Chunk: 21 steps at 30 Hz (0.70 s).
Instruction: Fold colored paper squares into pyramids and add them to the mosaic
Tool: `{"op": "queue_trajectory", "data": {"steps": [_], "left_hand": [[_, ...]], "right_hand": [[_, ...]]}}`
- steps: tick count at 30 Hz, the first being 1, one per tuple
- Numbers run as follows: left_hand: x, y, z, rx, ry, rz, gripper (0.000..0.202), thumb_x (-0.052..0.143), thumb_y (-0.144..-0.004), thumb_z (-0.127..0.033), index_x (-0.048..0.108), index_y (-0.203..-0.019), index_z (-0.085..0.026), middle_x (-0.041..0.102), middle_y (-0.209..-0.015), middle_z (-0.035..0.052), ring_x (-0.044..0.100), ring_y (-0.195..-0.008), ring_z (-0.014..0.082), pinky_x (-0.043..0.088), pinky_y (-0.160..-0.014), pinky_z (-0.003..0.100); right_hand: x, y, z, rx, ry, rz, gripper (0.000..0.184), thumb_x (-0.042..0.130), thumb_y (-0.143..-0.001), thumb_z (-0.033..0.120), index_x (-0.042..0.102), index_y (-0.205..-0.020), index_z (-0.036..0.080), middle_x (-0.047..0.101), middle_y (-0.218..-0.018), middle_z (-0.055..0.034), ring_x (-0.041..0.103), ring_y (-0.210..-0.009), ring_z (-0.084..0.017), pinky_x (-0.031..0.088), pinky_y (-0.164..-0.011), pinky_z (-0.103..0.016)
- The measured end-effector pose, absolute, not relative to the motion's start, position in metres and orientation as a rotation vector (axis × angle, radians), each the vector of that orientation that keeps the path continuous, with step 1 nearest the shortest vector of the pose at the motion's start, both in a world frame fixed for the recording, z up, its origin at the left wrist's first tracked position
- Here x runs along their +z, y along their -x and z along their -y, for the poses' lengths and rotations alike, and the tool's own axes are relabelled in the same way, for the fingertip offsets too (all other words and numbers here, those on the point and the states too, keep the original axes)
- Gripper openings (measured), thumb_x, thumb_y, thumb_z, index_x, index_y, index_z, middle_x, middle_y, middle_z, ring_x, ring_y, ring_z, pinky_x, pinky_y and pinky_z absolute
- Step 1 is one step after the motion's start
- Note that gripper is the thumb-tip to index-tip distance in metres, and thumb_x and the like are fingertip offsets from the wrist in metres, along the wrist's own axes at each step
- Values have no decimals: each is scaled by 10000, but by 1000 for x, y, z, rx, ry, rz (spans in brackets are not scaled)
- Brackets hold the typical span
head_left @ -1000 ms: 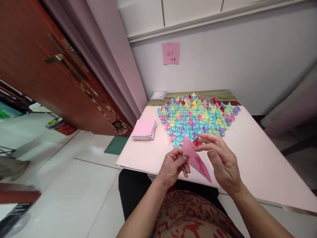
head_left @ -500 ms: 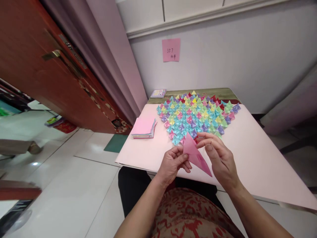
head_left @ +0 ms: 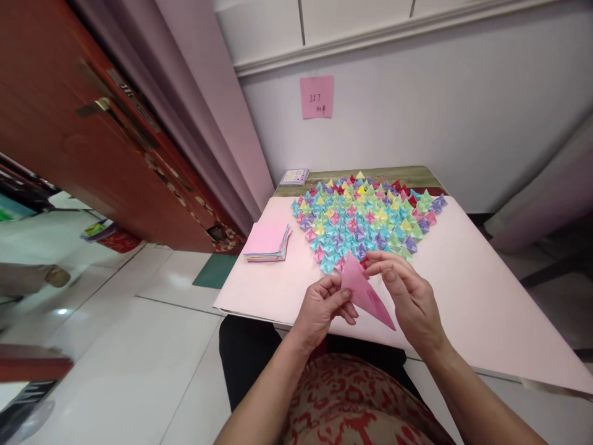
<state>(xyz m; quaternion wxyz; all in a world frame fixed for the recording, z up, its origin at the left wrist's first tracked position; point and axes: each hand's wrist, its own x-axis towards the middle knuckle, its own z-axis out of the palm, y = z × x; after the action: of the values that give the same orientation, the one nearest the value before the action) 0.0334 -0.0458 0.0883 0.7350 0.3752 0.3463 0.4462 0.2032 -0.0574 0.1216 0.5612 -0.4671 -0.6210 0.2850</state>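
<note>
A folded piece of pink paper [head_left: 364,293], shaped as a triangle, is pinched at its left edge between the thumb and fingers of my left hand [head_left: 325,306]. It is held up over the front edge of the table. My right hand [head_left: 410,296] is on its other side, with the fingers stretched out and the thumb apart from them. The right fingertips are at the paper's upper right edge; whether they touch it I cannot tell. Just beyond both hands lie many small folded paper pieces [head_left: 356,222] in mixed colours, grouped closely together.
On the table [head_left: 482,296] to the left sits a stack of square paper sheets [head_left: 266,240], pink on top. A small pack [head_left: 294,177] lies at the back left corner. A pink note [head_left: 317,97] is on the wall. A red-brown door [head_left: 102,123] stands at the left.
The view has shifted slightly. Both hands keep nearly the same pose around the pink paper.
</note>
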Motion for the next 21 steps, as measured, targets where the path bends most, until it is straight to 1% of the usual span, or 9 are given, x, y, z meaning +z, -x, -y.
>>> {"op": "queue_trajectory", "data": {"steps": [5,8,10,12,15,19,21], "left_hand": [[85,-32,45,974,-833,-756,292,763,-781,-333,636,-912,-104,684,-569,40,611,-462,112,529,-466,198],[85,-31,45,971,-840,-761,293,755,-791,-332,652,-934,-98,687,-581,42,617,-473,113,533,-473,198],[85,-31,45,973,-843,-763,292,753,-793,-334,654,-937,-100,690,-582,43,617,-469,113,532,-472,197],[86,-30,46,972,-839,-771,286,753,-793,-339,651,-925,-107,691,-580,41,617,-463,111,530,-474,196],[85,-29,46,965,-829,-792,288,755,-790,-352,648,-919,-118,692,-590,35,633,-481,116,537,-493,200],[82,-25,46,932,-845,-825,313,745,-800,-369,656,-972,-123,702,-638,33,660,-527,121,555,-536,208],[81,-23,46,908,-854,-840,342,750,-793,-379,656,-996,-119,701,-645,35,666,-544,124,559,-551,211]], "right_hand": [[121,-203,56,689,1111,1476,334,454,-994,413,727,-905,242,652,-1161,-82,576,-1175,-252,430,-997,-413],[119,-203,56,638,1127,1518,331,446,-997,394,731,-921,244,664,-1150,-82,587,-1167,-249,451,-976,-409],[117,-203,56,528,1151,1583,316,452,-994,380,732,-952,241,667,-1162,-89,605,-1143,-253,469,-949,-415],[116,-204,58,333,1184,1678,287,480,-982,378,729,-991,238,670,-1187,-99,625,-1106,-265,472,-926,-439],[114,-207,58,60,1188,1859,252,542,-953,387,713,-1067,242,671,-1220,-103,635,-1085,-284,443,-956,-487],[113,-215,55,-24,1120,2063,308,607,-916,391,668,-1191,264,619,-1321,-99,609,-1141,-290,418,-1010,-502],[113,-219,54,-9,1084,2104,307,632,-899,385,666,-1182,270,597,-1350,-99,596,-1165,-292,422,-1013,-501]]}}
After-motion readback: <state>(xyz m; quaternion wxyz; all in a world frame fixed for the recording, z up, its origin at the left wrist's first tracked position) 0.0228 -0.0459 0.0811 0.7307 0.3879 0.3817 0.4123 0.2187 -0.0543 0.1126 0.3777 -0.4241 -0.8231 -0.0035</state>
